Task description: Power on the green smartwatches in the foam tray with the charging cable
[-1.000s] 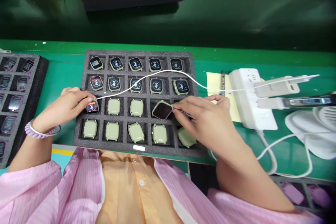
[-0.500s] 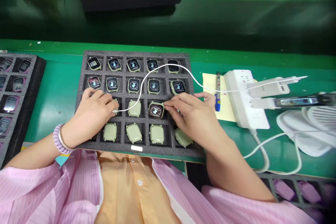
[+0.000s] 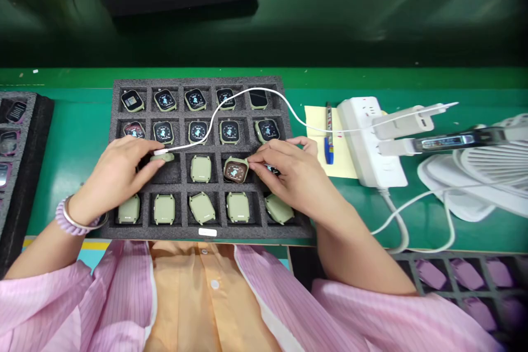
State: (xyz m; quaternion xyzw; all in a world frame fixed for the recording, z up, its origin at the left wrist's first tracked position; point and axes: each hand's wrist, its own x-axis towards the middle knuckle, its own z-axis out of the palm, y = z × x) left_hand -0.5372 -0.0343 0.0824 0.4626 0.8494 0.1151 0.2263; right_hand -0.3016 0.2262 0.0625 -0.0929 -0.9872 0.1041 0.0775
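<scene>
A dark foam tray [image 3: 165, 232] lies in front of me, its cells holding green smartwatches. Between the thumb and fingers of my left hand [image 3: 113, 173] is a green smartwatch case [image 3: 163, 157], tipped on edge over its cell. The white charging cable's end [image 3: 161, 151] rests against this case, by my fingertips. My right hand [image 3: 289, 168] pinches the right edge of another smartwatch [image 3: 236, 170], slightly tilted with its dial lit. Watches in the two far rows face up, most with lit dials. In the nearest row, green backs [image 3: 164, 209] face up.
The cable arches over the tray to a white power strip [image 3: 371, 143] with plugged-in adapters. A marker [image 3: 329, 137] lies on yellow paper [image 3: 348, 162]. A white fan [image 3: 490, 168] stands at right. Other watch trays sit at left [image 3: 43, 137], far back [image 3: 185, 3] and lower right.
My left hand has lifted and tipped the watch from its cell, with the cable end at it. My right hand stays at its watch, which is now more tilted. The whole view has shifted slightly.
</scene>
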